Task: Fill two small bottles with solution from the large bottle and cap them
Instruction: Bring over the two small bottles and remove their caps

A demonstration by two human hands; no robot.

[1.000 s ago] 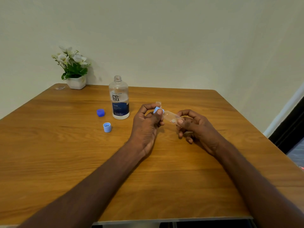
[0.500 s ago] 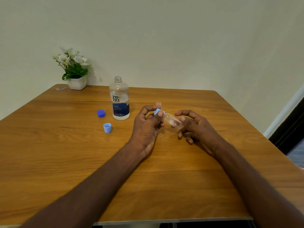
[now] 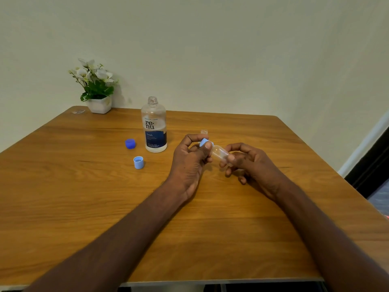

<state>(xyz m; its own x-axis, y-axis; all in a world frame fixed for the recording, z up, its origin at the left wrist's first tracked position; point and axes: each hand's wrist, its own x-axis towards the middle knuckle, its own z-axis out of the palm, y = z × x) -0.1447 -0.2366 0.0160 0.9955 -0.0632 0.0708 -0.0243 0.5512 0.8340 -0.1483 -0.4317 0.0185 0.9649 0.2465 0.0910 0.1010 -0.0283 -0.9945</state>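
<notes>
A small clear bottle (image 3: 220, 153) lies tilted between my hands above the table. My right hand (image 3: 248, 163) grips its body. My left hand (image 3: 190, 158) pinches the light blue cap (image 3: 204, 142) on its neck. Just behind my left hand, only the open neck of a second small bottle (image 3: 204, 131) shows. The large clear bottle (image 3: 155, 125) with a blue label stands uncapped to the left. A loose light blue cap (image 3: 138, 162) and a darker blue cap (image 3: 130, 143) lie on the table left of it.
A white pot of flowers (image 3: 96, 87) stands at the far left corner of the wooden table (image 3: 63, 197), next to a small clear piece (image 3: 78, 111). The wall runs behind; a dark doorway (image 3: 372, 165) is at the right.
My left thumb has shifted over the cap and the small bottle has tipped slightly; both hands stay in place.
</notes>
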